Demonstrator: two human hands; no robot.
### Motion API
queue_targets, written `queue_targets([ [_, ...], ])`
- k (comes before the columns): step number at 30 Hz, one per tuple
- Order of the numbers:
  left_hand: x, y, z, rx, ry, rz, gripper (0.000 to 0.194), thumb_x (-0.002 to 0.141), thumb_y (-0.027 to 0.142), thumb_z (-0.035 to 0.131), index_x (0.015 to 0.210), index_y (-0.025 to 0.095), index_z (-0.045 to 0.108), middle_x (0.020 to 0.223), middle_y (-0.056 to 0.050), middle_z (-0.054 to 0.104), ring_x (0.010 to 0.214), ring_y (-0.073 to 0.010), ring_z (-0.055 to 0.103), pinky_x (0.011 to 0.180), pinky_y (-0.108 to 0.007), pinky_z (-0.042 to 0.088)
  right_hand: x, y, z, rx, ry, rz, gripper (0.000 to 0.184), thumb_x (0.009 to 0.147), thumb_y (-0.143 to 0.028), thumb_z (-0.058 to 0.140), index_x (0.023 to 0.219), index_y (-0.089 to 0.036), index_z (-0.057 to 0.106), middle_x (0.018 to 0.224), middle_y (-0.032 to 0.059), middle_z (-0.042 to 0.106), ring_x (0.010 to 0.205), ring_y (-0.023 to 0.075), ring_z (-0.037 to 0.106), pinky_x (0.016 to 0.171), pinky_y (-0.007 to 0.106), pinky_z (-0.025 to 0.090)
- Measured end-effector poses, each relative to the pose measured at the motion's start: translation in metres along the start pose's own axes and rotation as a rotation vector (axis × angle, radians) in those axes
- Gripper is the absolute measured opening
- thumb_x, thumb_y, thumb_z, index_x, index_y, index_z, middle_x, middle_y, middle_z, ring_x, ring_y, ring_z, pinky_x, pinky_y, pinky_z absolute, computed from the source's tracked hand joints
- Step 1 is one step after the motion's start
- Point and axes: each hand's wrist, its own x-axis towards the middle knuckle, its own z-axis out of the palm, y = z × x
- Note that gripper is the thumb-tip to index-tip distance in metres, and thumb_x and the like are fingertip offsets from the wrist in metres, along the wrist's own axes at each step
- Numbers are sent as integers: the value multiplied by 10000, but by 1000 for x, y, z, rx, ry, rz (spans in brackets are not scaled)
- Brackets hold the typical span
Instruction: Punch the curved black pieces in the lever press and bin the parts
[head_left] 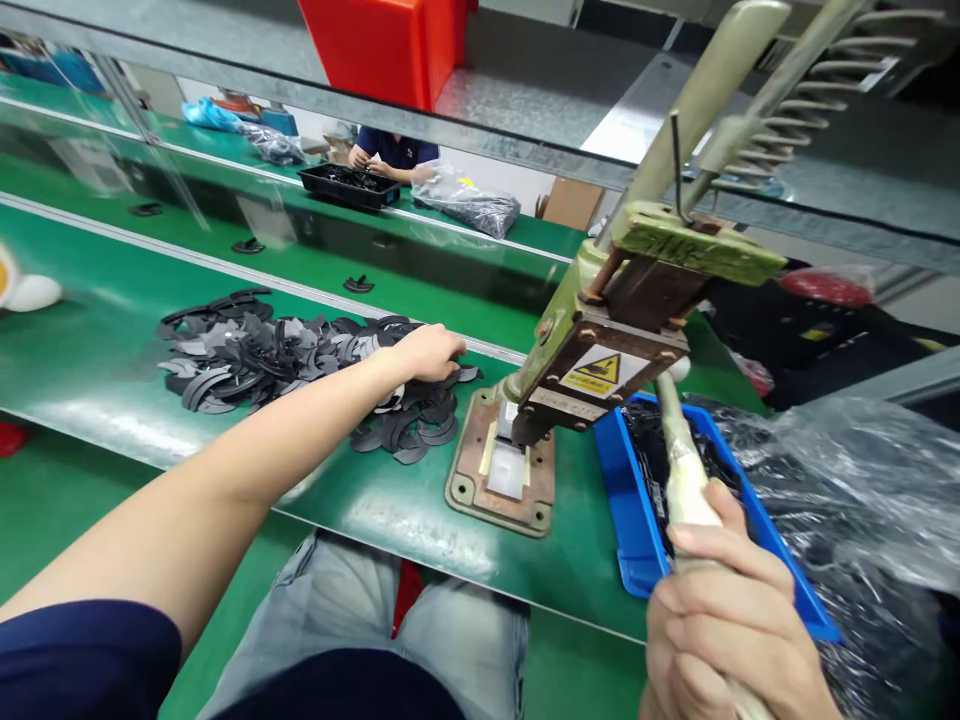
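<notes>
My right hand (pixel 739 610) is wrapped round the pale lever handle (pixel 686 480) of a green hand press (pixel 607 330). The press stands on a bolted base plate (pixel 469 470) with a light metal block (pixel 507 468) under its ram. Left of the base, my left hand (pixel 429 352) reaches the right end of a pile of dark curved plastic pieces (pixel 255 350). Its fingers are curled down at the pieces, and what they hold is hidden. More curved pieces (pixel 420 425) lie just below this hand on the green bench (pixel 375 510).
A blue bin (pixel 630 555) of black parts stands right of the press, beside clear plastic bags (pixel 862 480). Several single pieces (pixel 358 285) lie on the green conveyor (pixel 300 260) behind. A red bin (pixel 382 45) sits on the overhead shelf. Across the line, a person's hands (pixel 371 163) work over a black tray (pixel 349 186).
</notes>
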Motion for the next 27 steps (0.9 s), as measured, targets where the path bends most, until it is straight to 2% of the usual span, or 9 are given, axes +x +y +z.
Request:
queue_targets([
  [3,24,-4,9,41,-124,-9,566,872,481,698,1360,195,687,1324,-127,731,1244,-312,634,1060,-372,491,-5,3,13,63,153,38,330,913,-382,641,609,-268,577,651,11,585,900,313,699,1059,795,508],
  [6,38,6,23,21,-189,-27,656,779,513,784,1336,177,704,1345,-174,711,1267,-344,624,1083,-392,471,-7,10,24,85,271,-25,357,873,-367,633,552,-265,515,579,8,513,797,302,677,974,767,550],
  [8,42,13,30,3,-200,-26,593,757,477,801,1252,156,749,1302,-203,723,1231,-363,647,1069,-413,478,-7,14,28,93,283,-69,362,849,-363,622,526,-265,489,559,8,497,748,300,663,923,750,570],
  [11,39,16,33,-29,-186,-16,467,769,421,779,1161,167,786,1215,-190,755,1157,-348,687,1029,-401,498,-5,17,30,90,324,-87,380,835,-353,602,502,-253,448,554,6,502,709,294,653,905,740,574],
  [14,30,14,28,-73,-167,8,394,789,350,751,1150,197,794,1161,-144,778,1096,-310,715,977,-357,513,-2,15,33,98,350,-131,400,831,-334,606,496,-240,410,546,1,503,680,281,640,884,737,579],
  [19,15,11,12,-128,-163,60,288,839,277,684,1099,230,799,1065,-69,798,984,-238,732,848,-279,518,3,12,36,103,349,-113,363,816,-321,628,524,-246,427,598,-4,570,695,267,645,876,708,607],
  [21,9,10,5,-184,-104,62,255,884,296,645,1088,223,779,1042,-59,792,944,-219,723,820,-270,511,3,11,36,101,350,-131,354,814,-310,627,526,-246,431,603,-7,578,695,264,657,894,705,606],
  [23,1,10,-1,-313,14,27,226,918,326,626,1069,208,746,988,-47,777,883,-202,707,796,-273,506,3,11,35,98,337,-129,343,813,-303,632,533,-245,443,612,-8,588,700,260,664,911,709,600],
  [27,-21,20,-1,-787,253,-142,269,895,364,702,1095,198,633,853,2,702,757,-168,688,736,-283,533,4,9,37,98,353,-124,326,806,-303,654,552,-243,458,603,-18,580,685,246,647,878,709,608],
])
